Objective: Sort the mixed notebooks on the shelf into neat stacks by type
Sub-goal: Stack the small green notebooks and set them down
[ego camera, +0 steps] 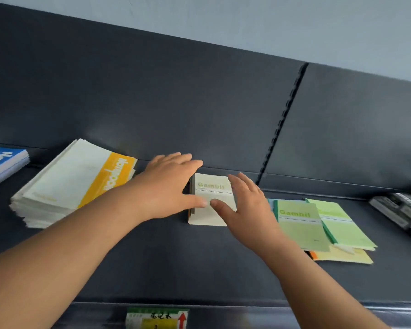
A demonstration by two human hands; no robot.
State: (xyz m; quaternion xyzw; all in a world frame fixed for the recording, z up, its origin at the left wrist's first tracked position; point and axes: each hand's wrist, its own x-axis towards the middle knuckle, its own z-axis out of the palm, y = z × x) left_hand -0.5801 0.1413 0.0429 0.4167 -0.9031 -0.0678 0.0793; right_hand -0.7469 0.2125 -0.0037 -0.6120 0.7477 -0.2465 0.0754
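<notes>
A small stack of cream "Gambil" notebooks (214,189) sits mid-shelf. My left hand (169,186) lies flat against the stack's left side, fingers straight, thumb on the top cover. My right hand (247,210) presses against the right side with straight fingers, its thumb also on the cover. To the right, green "Gambil" notebooks (299,224) lie fanned loosely over a yellow one (349,257). A tall, slightly skewed stack of white-and-yellow notebooks (74,181) stands to the left.
A blue-and-white notebook stack (3,165) is at the far left edge. Dark boxed items (403,210) lie at the far right. The dark shelf (176,257) has a price label (157,318) on its front rail. A dark back panel rises behind.
</notes>
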